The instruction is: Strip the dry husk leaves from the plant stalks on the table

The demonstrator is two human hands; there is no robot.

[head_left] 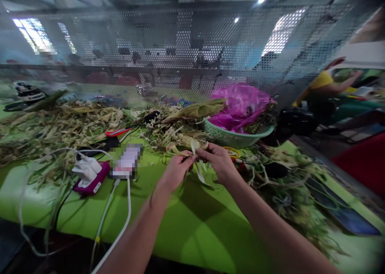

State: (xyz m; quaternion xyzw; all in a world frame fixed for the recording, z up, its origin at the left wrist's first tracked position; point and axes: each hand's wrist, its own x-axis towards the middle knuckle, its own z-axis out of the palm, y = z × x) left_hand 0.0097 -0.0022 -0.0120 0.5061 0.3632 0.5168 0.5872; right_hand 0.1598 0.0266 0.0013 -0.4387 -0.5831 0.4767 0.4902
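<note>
Above the green tabletop (168, 234), my left hand (176, 170) pinches a pale, dry corn husk strip (200, 173) between thumb and fingers. My right hand (221, 162) grips the same husk from the other side, so the fingertips of both hands nearly meet. Narrow ends of the strip stick up and hang down between them. Just behind my hands lies a heap of dry husks (177, 139), with one broad husk leaf (195, 108) on top. How the strip is folded is partly hidden by my fingers.
A green basket (240, 139) with a purple plastic bag (237, 105) stands behind my right hand. Left are a phone (128, 161), a purple power strip (94, 181), cables and a red cutter (117, 132). Shredded fibres (288, 201) lie right. A perforated metal screen (144, 57) rises behind.
</note>
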